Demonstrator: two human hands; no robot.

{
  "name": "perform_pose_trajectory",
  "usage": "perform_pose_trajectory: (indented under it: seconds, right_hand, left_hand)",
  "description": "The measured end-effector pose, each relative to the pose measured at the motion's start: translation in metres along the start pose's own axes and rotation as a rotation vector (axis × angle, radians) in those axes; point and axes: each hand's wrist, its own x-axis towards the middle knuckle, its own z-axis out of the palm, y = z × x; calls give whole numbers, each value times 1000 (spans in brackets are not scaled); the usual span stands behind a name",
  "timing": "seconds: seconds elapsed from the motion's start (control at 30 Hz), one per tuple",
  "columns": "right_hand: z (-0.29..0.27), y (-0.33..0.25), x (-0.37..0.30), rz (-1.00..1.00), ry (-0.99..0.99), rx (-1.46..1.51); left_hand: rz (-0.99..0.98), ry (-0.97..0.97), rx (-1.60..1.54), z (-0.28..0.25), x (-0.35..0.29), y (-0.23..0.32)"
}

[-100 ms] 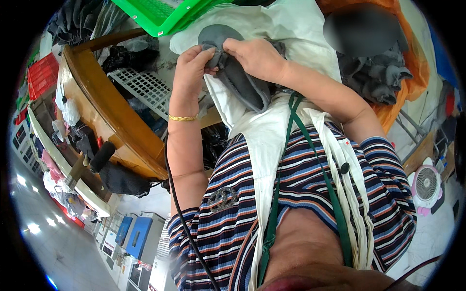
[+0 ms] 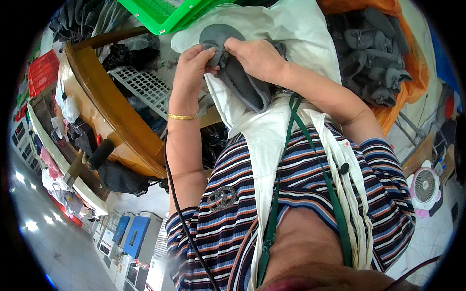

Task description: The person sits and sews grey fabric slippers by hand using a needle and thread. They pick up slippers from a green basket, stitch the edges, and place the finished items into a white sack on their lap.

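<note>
A dark grey soft slipper [image 2: 243,80] rests over the white apron cloth on my lap, its rounded end pointing away from me and its long opening toward me. My left hand [image 2: 192,65] is closed, thumb and fingers pinching a small grey fabric piece, which looks like a bow, at the slipper's upper. Close beside it, my right hand [image 2: 257,59] pinches the same part from the right side. Both fingertips nearly meet there. The right hand's palm side and part of the slipper behind it are hidden.
An orange bag [image 2: 415,80] filled with similar grey slippers [image 2: 374,63] stands at the right. A green plastic basket [image 2: 162,24] is at the top. To the left are a curved wooden table edge [image 2: 111,111] and a white slotted crate [image 2: 143,87]. A black cable runs down along my left arm.
</note>
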Motion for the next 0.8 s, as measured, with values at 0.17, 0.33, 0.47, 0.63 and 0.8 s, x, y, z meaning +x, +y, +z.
perform_pose_trajectory:
  seconds: [0.17, 0.33, 0.47, 0.63, 0.8]
  right_hand:
    - [-5, -13, 1, 116, -56, 5]
    - [3, -16, 18, 103, 73, 177]
    - [-15, -15, 22, 64, 18, 63]
    - [-11, -7, 22, -105, 189, 16]
    - [-23, -14, 55, 110, 204, 612]
  left_hand:
    - [-2, -17, -34, -1, -2, 0]
    - [44, 14, -51, 2, 5, -10]
    - [89, 118, -13, 11, 0, -10]
    - [131, 176, 38, 27, 2, -10]
    - [160, 204, 116, 32, -2, -7]
